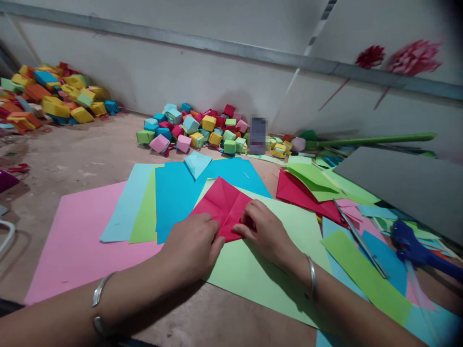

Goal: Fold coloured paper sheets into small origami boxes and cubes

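Note:
A square of red paper with crossing crease lines lies over the pale green sheet. My left hand grips its left corner, fingers curled over the edge. On the right side, my right hand pinches the opposite edge between thumb and fingers. Beneath and beyond are a blue sheet, a light blue sheet and a large pink sheet. A small folded light blue piece rests on the blue sheet, just past the red paper.
Folded paper cubes form a pile by the wall and another pile at far left. A phone leans upright there. Scissors, a blue glue gun and paper offcuts lie right. Paper flowers stand at upper right.

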`<state>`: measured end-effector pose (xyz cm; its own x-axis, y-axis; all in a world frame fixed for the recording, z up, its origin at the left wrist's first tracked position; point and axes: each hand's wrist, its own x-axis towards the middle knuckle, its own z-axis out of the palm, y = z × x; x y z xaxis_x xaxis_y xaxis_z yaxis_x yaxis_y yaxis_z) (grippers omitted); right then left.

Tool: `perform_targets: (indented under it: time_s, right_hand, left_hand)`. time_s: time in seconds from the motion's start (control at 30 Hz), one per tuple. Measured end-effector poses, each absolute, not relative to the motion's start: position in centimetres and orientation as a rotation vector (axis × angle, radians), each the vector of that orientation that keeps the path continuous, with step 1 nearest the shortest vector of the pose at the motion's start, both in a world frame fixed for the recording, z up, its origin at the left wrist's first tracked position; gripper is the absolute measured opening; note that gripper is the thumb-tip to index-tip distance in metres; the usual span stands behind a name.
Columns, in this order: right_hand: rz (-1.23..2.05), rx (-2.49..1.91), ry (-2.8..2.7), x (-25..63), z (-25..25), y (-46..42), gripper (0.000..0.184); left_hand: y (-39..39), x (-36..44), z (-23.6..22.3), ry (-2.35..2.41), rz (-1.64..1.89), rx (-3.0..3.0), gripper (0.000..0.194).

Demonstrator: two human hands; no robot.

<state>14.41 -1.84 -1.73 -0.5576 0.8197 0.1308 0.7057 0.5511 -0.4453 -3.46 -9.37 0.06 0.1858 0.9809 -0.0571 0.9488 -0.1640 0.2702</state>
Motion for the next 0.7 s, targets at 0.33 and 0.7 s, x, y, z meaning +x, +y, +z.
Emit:
perform_targets:
  time_s: [0.33,0.7]
  right_hand:
    - [0.528,-1.214,-2.468,14.43,-1.48,-1.75,0.028]
    - [0.435,-1.143,-2.603,14.99,-1.37,-1.93,0.03]
  left_hand:
    - [-9.33,-3.45,-0.32,1.699,0.3,2.231,0.031]
    - [-9.02,-3.92,-0.8,1.652,0.311,2.279,0.031]
